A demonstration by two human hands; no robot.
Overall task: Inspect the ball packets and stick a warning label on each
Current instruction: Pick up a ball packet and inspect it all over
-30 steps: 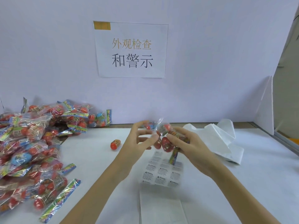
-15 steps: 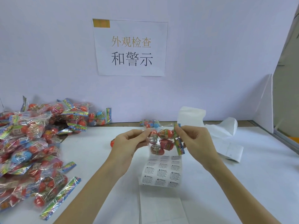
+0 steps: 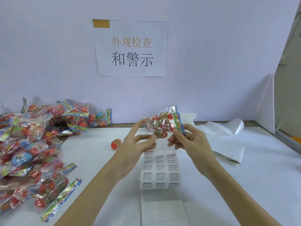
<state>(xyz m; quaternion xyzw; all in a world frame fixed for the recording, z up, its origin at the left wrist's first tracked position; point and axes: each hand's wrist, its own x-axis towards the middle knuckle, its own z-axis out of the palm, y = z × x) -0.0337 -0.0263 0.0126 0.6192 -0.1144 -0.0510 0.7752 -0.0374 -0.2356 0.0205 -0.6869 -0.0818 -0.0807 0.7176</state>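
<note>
Pinched between thumb and fingers of the right hand [image 3: 192, 141], a clear ball packet [image 3: 162, 126] is held up above the middle of the white table [image 3: 252, 185], its coloured header strip turned to the right. The left hand [image 3: 135, 144] is raised just beside the packet's left side with fingers spread and loosely bent; whether its fingertips touch the film cannot be told, and nothing is seen grasped in it. Under both hands, a sheet of warning labels [image 3: 160, 172] is laid flat near the table's front edge, with a bare backing strip [image 3: 162, 211] running on toward that edge. A large heap of ball packets [image 3: 32, 147] is piled along the left edge and into the back left corner. One loose ball [image 3: 116, 143] is left on the surface between heap and hands. Crumpled white backing paper [image 3: 224, 128] is lying toward the back right corner. A printed sign [image 3: 132, 48] is fixed to the wall behind.
</note>
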